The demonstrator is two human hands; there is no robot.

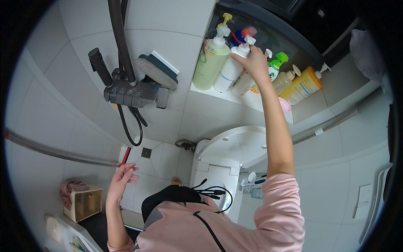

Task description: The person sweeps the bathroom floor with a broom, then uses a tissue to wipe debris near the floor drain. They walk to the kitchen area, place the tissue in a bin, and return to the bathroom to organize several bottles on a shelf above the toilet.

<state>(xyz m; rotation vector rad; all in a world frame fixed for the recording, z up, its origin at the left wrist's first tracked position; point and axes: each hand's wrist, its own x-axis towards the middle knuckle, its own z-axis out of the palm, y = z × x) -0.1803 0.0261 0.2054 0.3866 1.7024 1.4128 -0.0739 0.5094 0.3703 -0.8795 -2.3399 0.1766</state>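
My right hand (256, 61) reaches up to a wall niche, its thumb and fingers around the neck of a white pump bottle (227, 74). Left of it stands a large pale green pump bottle (211, 64). A cream bottle with orange print (241, 84) is to its right, partly behind my forearm. Behind the white bottle is a dark blue container with a red cap (239, 36), blurred at the top. My left hand (121, 179) hangs low at the left with fingers apart, holding nothing.
A green-topped spray bottle (278, 61), a clear pump bottle (285, 82) and a yellow pump bottle (300, 86) share the niche. A dark shower mixer (132, 94) juts from the wall beside a scrub brush (159, 71). Below are a toilet with raised lid (233, 146) and a floor drain (146, 153).
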